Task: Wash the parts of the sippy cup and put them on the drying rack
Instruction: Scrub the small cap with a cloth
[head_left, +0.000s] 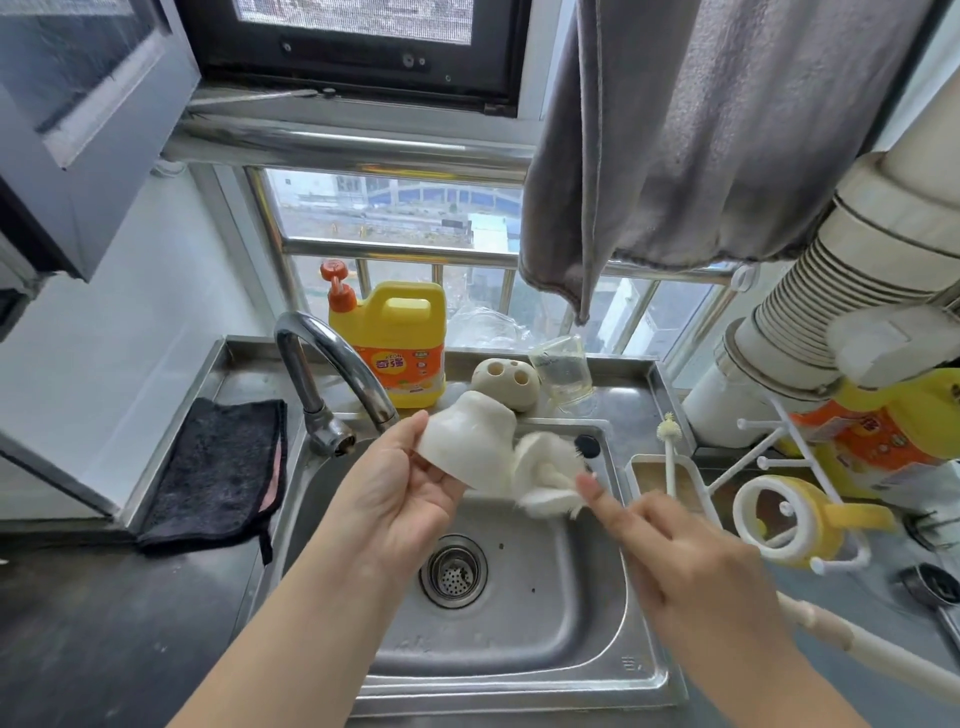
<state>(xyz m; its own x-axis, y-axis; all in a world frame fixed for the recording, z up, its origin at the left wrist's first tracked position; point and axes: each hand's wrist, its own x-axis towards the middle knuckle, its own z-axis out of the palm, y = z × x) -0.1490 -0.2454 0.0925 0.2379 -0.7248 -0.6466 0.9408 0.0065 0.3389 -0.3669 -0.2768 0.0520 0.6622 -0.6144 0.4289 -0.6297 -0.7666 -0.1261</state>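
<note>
The left hand (402, 486) holds a white cup part (467, 441) over the sink (519, 623), with the thumb on its near rim and the fingers curled under it. The part is tilted, and its wider open end points to the left. The right hand (691, 566) grips the long white handle of a bottle brush (545, 475), with the index finger stretched along it toward the head. The soft white head of the brush is blurred and lies just beside the narrow end of the cup part; I cannot tell if it goes inside. The two hands are apart, each on its own thing.

The faucet (332, 364) curves over the sink from the back left, and no water is visible under it. Behind the sink stand a yellow soap bottle (400, 348) with an orange pump, a round beige holder (506, 382) with holes, and a clear glass cup (563, 376) that leans.

On the right, the white drying rack (748, 462) carries a yellow and white lid with handles (795, 519) on one of its pegs. A small thin brush (670, 447) stands in the tray of the rack. A dark cloth (218, 473) lies on the counter to the left of the sink, and a grey towel (675, 145) hangs above.
</note>
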